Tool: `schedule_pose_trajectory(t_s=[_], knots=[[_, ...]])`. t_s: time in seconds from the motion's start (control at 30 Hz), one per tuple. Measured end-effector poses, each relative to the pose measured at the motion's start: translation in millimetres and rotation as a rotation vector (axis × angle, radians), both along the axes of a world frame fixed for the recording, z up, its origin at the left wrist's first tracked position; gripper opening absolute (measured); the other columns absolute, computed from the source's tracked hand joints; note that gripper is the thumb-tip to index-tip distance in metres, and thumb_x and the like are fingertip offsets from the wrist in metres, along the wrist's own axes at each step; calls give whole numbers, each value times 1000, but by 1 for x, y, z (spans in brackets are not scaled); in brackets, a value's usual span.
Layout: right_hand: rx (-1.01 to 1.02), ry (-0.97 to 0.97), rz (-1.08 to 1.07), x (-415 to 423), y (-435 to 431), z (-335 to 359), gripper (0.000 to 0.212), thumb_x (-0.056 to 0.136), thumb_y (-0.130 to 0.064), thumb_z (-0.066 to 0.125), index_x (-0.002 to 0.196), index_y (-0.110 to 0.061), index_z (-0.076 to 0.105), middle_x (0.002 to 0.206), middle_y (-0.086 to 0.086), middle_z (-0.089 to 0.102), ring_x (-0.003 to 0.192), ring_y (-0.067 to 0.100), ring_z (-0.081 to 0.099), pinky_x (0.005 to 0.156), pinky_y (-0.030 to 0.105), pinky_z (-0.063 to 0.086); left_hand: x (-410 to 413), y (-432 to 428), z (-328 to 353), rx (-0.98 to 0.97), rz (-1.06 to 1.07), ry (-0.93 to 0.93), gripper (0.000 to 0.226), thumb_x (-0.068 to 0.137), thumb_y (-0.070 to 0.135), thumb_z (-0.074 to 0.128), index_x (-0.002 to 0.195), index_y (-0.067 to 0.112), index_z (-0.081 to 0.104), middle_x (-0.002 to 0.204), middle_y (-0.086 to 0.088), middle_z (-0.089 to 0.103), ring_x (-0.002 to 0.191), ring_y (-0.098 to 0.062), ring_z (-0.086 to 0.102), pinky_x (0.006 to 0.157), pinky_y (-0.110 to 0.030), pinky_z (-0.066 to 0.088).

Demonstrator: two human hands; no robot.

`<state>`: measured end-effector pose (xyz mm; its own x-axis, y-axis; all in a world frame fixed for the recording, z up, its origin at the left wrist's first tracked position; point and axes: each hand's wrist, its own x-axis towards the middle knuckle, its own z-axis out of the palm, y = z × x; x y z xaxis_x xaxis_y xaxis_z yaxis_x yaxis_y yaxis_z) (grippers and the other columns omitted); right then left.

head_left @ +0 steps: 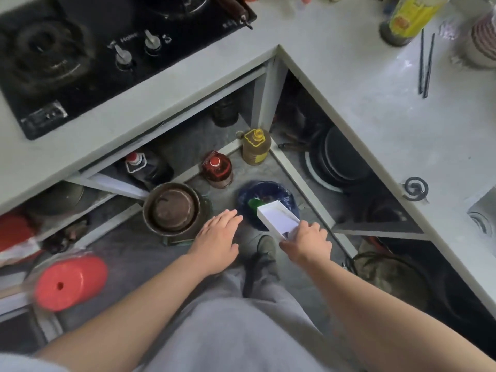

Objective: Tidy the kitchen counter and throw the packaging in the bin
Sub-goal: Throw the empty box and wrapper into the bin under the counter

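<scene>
Held out over the floor, above a round bin lined with a dark blue bag (288, 196): a shallow white cardboard box tray (277, 217), open side up, apparently empty. Likely light, fairly stiff, easily crushed; best pinched at a rim. Right hand (308, 241) fingers clamped on its near end. Left hand (218, 233) flat, fingers spread, holding nothing. Something green (254, 204) already inside the bin.
</scene>
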<state>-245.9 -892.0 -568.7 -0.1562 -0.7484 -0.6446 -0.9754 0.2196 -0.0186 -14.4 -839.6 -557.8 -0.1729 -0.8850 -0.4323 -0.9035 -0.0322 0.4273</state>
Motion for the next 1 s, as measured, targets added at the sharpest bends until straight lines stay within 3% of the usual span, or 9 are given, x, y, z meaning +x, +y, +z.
schedule_pose_trajectory(t_s=[0.23,0.4,0.6,0.8,1.0], knots=[[39,16,61,3,-43,-26,62,75,-54,68,121,-18,47,119,8,50,113,30,45,85,44,40,-3,-14,-6,70,115,-23,70,90,27,56,152,23,26,162,1,21,149,-17,12,121,-37,14],[8,-36,112,2,-72,-37,56,86,-54,62,125,-16,46,127,11,49,119,32,45,91,46,42,-20,-23,-9,106,162,-21,69,90,26,56,152,23,25,162,2,20,149,-16,12,120,-35,13],[115,-129,139,-8,-85,-41,58,84,-50,64,127,-14,47,125,12,50,121,34,47,94,47,46,-40,-33,-12,130,168,-17,69,92,27,56,153,22,23,162,2,18,149,-16,11,121,-35,13],[181,-164,136,-31,-75,-42,46,87,-43,62,122,-15,48,120,12,52,111,33,53,82,43,47,-57,-42,-9,115,152,-31,68,92,26,55,153,22,24,162,2,19,149,-16,11,120,-33,12],[103,-219,173,-53,-65,-27,40,86,-43,60,113,-16,48,118,10,52,111,33,51,81,42,46,-76,-48,0,91,74,-55,69,92,27,53,153,24,23,162,3,18,150,-15,9,119,-33,10]])
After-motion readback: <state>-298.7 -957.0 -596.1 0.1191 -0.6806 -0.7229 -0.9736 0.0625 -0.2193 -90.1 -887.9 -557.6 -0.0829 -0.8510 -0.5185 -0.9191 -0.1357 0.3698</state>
